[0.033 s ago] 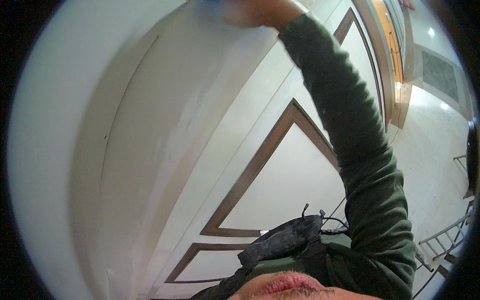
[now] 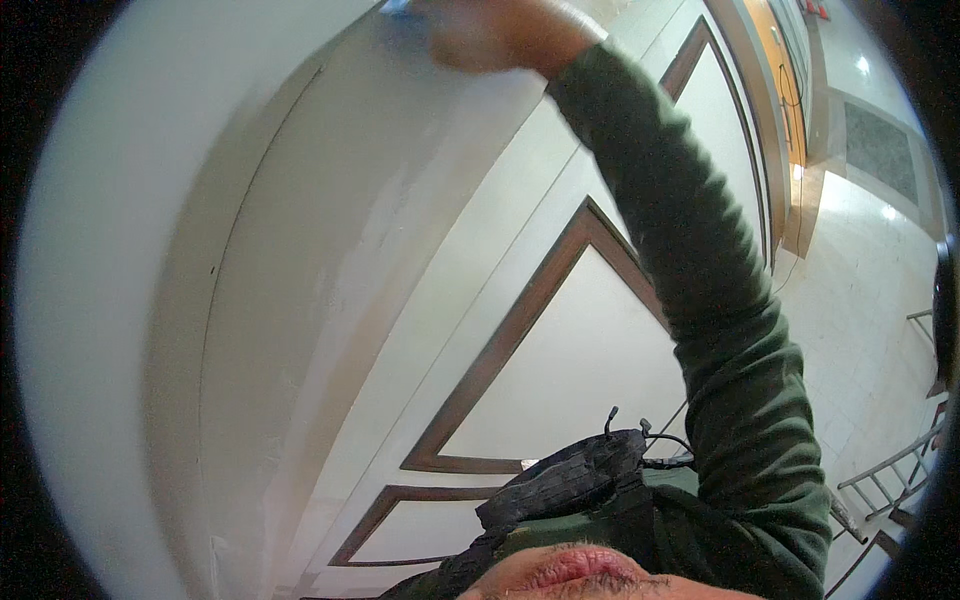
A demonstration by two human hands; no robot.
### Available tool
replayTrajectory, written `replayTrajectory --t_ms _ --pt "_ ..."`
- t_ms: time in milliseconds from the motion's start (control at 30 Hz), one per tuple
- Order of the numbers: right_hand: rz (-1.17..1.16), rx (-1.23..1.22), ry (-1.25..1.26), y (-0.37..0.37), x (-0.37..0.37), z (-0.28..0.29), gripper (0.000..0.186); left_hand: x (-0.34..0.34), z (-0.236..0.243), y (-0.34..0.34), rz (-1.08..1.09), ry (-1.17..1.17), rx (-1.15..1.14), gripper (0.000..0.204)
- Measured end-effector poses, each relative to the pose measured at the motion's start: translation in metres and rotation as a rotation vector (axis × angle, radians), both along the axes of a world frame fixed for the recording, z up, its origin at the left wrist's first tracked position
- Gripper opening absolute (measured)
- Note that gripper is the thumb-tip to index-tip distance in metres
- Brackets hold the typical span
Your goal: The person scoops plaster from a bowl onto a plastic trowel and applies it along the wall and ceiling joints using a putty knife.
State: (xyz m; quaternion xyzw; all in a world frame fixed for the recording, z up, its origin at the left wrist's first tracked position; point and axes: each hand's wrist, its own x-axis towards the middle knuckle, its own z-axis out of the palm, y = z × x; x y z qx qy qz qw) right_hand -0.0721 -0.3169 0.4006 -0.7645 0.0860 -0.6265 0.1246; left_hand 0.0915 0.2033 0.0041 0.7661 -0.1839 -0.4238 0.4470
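Sleeve [image 2: 690, 235], dark green, runs up to the right hand [image 2: 495, 38] — it's blurry, so I can't tell if it grips the blue thing [image 2: 398, 8] by its fingers. That thing is up by the pale wall [image 2: 370, 170] — I can't see the left hand.

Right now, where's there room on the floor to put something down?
The pale floor looks bare between the green sleeve, the grey floor patch above and the ladder below. It's crowded around the ladder and at the right edge, where a dark object shows. Up top, the blurred right hand is by something blue.
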Motion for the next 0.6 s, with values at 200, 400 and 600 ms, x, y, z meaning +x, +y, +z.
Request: replayTrajectory --t_ms 200,400,600 --pt "-0.002 -0.190 -0.055 0.123 0.012 -0.028 0.021 0.002 -0.005 -0.007 -0.065 0.003 -0.023 0.025" --pt "0.228 -0.076 0.033 0.147 0.006 -0.042 0.021 0.008 0.000 -0.006 -0.100 -0.013 -0.023 0.026" --pt "0.264 0.101 -0.158 0.007 -0.028 -0.067 0.035 -0.006 -0.001 -0.019 -0.129 -0.017 -0.002 0.027"
